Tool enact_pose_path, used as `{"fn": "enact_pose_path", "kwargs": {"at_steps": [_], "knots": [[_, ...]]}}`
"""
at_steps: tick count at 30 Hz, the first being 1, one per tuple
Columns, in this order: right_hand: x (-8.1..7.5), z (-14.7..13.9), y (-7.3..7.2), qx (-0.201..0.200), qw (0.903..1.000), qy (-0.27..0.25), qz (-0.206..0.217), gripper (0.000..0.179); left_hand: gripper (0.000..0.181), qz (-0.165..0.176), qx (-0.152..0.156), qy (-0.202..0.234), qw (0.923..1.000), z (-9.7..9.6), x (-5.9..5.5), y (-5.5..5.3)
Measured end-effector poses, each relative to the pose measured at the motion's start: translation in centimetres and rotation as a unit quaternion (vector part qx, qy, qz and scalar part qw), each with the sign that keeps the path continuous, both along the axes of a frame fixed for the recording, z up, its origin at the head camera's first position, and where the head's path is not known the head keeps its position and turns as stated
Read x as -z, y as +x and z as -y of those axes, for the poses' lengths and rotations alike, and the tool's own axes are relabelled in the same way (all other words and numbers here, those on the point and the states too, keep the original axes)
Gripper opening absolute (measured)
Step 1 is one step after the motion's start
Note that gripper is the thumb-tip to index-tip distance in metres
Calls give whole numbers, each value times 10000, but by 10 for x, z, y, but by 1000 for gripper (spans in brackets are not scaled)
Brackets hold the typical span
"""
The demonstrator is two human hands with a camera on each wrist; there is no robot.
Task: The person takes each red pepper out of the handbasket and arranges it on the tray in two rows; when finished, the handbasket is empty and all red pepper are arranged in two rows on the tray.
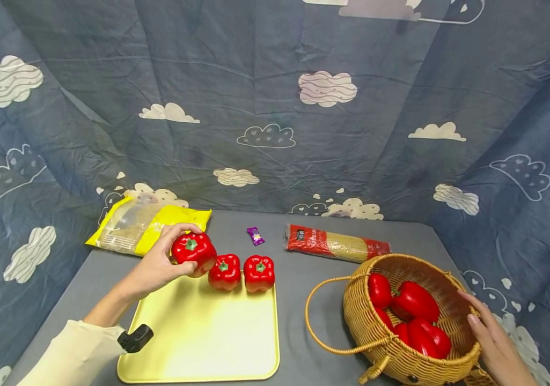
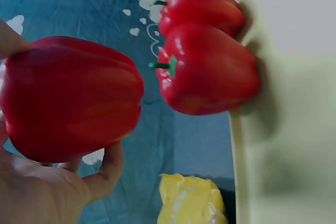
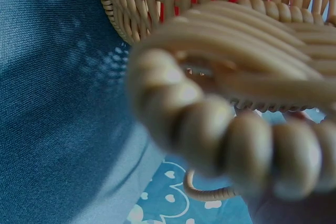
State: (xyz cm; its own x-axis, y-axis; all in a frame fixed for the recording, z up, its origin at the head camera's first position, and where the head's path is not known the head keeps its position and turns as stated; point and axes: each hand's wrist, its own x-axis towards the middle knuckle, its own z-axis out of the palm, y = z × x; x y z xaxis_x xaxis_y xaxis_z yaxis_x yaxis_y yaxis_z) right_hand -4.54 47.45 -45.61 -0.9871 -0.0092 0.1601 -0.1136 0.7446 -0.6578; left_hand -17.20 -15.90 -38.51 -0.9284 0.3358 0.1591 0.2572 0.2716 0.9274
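Note:
My left hand (image 1: 166,265) holds a red bell pepper (image 1: 194,252) with a green stem, raised over the tray's far left corner. In the left wrist view the fingers and thumb curve round this pepper (image 2: 73,100). Two more red bell peppers (image 1: 225,272) (image 1: 259,273) stand side by side at the far edge of the pale yellow tray (image 1: 207,343). My right hand (image 1: 494,338) holds the right rim of a wicker basket (image 1: 368,311), fingertips at the rim. Several red peppers (image 1: 417,301) lie inside. The handle (image 3: 210,135) partly hides that hand in the right wrist view.
A yellow bag (image 1: 144,225) lies behind the tray on the left. A small purple wrapped candy (image 1: 256,236) is at the back middle. A red pack of noodles (image 1: 337,244) lies behind the basket. Cloud-patterned cloth (image 1: 275,96) surrounds the grey table.

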Motion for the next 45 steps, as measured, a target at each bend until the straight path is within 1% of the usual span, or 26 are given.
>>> {"fn": "enact_pose_path", "kwargs": {"at_steps": [5,8,12,16,18,23,26,30,34,37,42,45], "knots": [[0,0,1,-20,9999,-9,-107,52,52,-100,-144,-132,9998,7,10,2],[-1,0,0,-6,10000,2,-94,52,54,-19,-236,-202,9995,11,14,3],[-2,1,2,91,9999,47,126,52,56,155,-233,-224,9994,15,22,3],[-3,1,3,134,9997,79,178,53,57,273,-202,-38,9994,18,33,2],[-3,1,3,121,9998,73,120,52,58,317,-250,34,9992,19,38,1],[-3,2,2,128,9998,52,139,52,64,442,-274,194,9985,23,48,0],[-2,3,3,105,9999,42,77,52,67,547,-271,213,9979,25,52,-1],[-1,3,3,86,10000,7,-9,52,69,590,-375,-62,9975,27,55,-1],[-1,3,3,155,9998,16,116,52,71,628,-465,-261,9966,27,58,-3],[-2,4,4,222,9995,62,226,53,70,726,-448,-221,9961,26,62,-6],[-3,4,3,123,9999,30,57,52,68,844,-447,-151,9953,24,69,-8],[-3,3,3,107,9999,20,8,52,69,846,-419,-225,9953,23,71,-10]]}}
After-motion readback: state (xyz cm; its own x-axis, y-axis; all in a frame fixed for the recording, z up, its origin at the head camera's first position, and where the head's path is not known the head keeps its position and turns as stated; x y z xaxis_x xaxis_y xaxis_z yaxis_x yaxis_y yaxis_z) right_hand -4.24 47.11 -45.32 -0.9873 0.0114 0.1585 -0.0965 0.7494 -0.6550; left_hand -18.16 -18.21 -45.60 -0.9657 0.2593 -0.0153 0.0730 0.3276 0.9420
